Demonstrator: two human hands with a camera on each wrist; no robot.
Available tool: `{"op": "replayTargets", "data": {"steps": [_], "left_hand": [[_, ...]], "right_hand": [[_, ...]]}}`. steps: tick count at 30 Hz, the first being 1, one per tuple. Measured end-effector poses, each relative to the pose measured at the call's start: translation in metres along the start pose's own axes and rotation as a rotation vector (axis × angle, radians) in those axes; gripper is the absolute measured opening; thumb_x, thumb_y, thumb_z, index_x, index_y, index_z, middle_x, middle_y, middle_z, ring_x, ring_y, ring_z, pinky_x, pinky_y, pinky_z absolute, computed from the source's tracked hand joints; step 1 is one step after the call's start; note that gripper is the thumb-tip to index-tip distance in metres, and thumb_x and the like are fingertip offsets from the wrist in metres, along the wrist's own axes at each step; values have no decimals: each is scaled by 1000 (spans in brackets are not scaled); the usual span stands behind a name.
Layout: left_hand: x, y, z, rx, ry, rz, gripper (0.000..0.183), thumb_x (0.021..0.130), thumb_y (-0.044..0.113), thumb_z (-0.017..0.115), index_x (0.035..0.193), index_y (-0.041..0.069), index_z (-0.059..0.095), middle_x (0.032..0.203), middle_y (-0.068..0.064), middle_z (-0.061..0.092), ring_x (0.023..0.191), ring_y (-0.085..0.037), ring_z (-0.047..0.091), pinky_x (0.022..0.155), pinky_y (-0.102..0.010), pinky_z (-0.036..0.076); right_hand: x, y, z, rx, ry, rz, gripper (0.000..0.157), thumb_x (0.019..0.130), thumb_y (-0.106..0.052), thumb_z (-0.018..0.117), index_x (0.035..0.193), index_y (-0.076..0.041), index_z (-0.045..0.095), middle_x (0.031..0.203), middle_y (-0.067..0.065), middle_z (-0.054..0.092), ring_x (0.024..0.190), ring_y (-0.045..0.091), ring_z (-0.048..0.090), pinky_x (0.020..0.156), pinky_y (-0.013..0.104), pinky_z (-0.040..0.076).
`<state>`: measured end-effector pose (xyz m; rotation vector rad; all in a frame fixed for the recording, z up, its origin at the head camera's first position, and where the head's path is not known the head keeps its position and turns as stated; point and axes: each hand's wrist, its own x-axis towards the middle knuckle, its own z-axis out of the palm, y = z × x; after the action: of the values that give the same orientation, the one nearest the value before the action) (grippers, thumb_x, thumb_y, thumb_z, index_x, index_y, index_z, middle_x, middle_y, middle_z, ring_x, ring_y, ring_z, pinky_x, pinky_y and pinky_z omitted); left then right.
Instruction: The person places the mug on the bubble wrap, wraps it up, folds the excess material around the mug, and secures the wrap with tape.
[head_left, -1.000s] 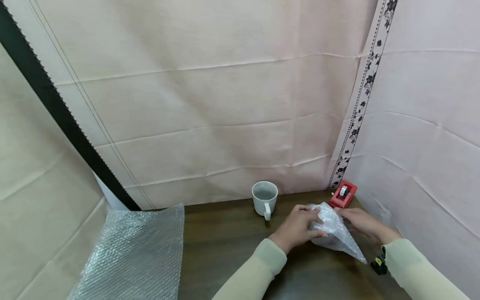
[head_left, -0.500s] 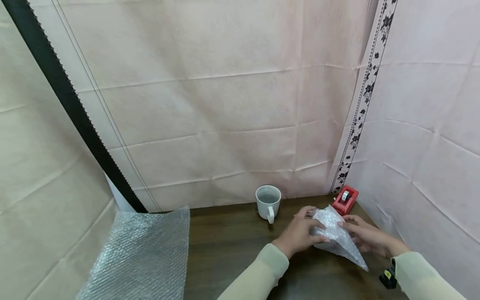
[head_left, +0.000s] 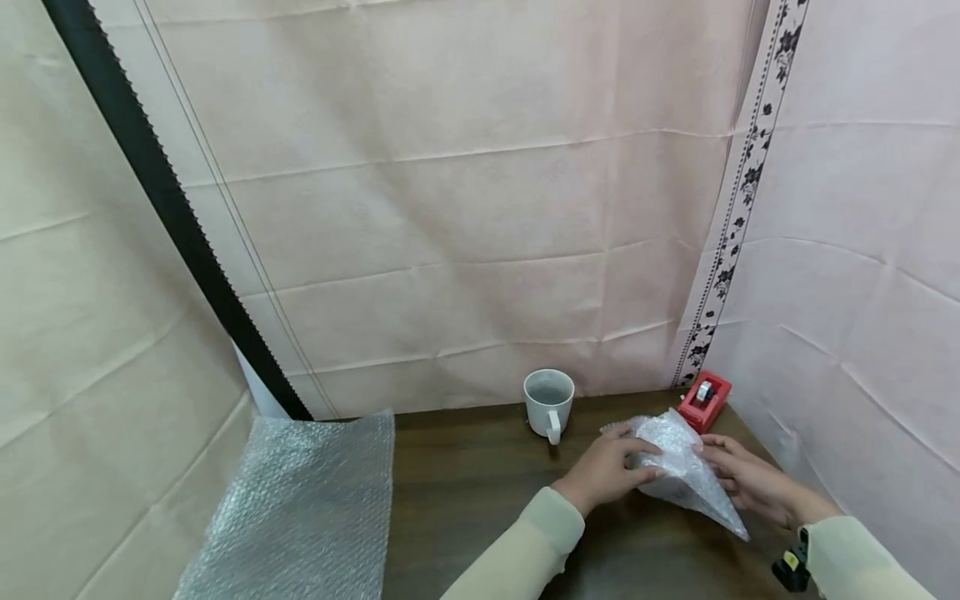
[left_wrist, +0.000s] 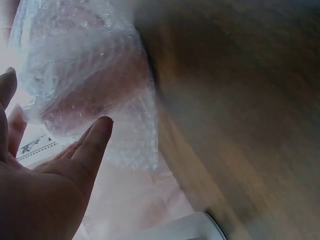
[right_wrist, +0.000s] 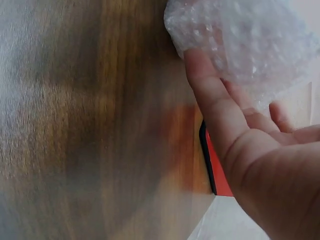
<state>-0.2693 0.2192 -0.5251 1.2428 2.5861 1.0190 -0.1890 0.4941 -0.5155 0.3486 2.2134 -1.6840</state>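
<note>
A bundle of clear bubble wrap sits on the table's right side, tapering to a point toward the front right. My left hand holds its left side, thumb in front and fingers over the far part. On the opposite side, my right hand holds it between thumb and fingers. In the left wrist view, something pinkish shows through the layered bubble wrap; what it is cannot be made out. The right thumb touches the wrap's lower edge in the right wrist view, with the other fingers partly hidden behind it.
A white mug stands by the back wall, handle forward. A red tape dispenser is right behind the bundle in the corner. A flat bubble wrap sheet covers the table's left part. Pale cloth walls enclose the brown table.
My right hand has slid a little from the bundle's far right edge toward its near side, fingers spreading along it. My left hand keeps its hold. The head view has shifted slightly.
</note>
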Motion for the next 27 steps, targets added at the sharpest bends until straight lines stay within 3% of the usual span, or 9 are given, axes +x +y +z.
{"op": "replayTargets", "data": {"steps": [4, 9, 16, 20, 23, 27], "left_hand": [[1, -2, 3, 50, -22, 14, 41, 110, 52, 72, 150, 42, 73, 179, 8, 49, 170, -15, 43, 132, -44, 49], [0, -2, 2, 94, -40, -8, 46, 112, 55, 68, 157, 47, 65, 183, 6, 42, 171, -17, 42, 131, -46, 50], [-5, -4, -2, 121, 38, 3, 46, 113, 45, 70, 159, 40, 66, 176, 4, 53, 167, -17, 48, 132, -40, 49], [-8, -12, -9, 124, 89, -10, 53, 115, 40, 69, 166, 37, 58, 175, 0, 55, 163, -18, 52, 131, -36, 50], [-12, -19, -13, 114, 107, -23, 64, 114, 38, 70, 174, 28, 47, 176, -3, 53, 162, -20, 54, 132, -35, 48], [-23, -26, -23, 103, 122, -44, 68, 114, 35, 69, 174, 16, 45, 175, -6, 55, 162, -22, 55, 132, -36, 48]], "right_hand": [[-1, 3, -3, -42, -11, -20, 92, 122, -56, 35, 170, 16, 5, 163, 44, 43, 139, 38, 66, 105, 50, 66], [1, 0, -6, -68, -36, -57, 92, 123, -55, 32, 169, 22, 12, 161, 41, 52, 138, 37, 69, 106, 51, 67], [3, -2, 3, -16, -92, -105, 86, 123, -50, 36, 168, 21, 20, 156, 26, 65, 131, 20, 71, 103, 42, 68], [14, -8, 16, -7, -62, -119, 88, 123, -52, 36, 172, 19, 16, 167, 39, 49, 143, 35, 67, 109, 46, 66], [21, -14, 26, -20, -34, -123, 90, 123, -53, 35, 173, 17, 10, 177, 45, 29, 158, 54, 51, 116, 55, 63], [29, -22, 39, -18, 2, -106, 95, 122, -58, 34, 174, 17, 6, 179, 46, 17, 166, 64, 31, 125, 66, 52]]}}
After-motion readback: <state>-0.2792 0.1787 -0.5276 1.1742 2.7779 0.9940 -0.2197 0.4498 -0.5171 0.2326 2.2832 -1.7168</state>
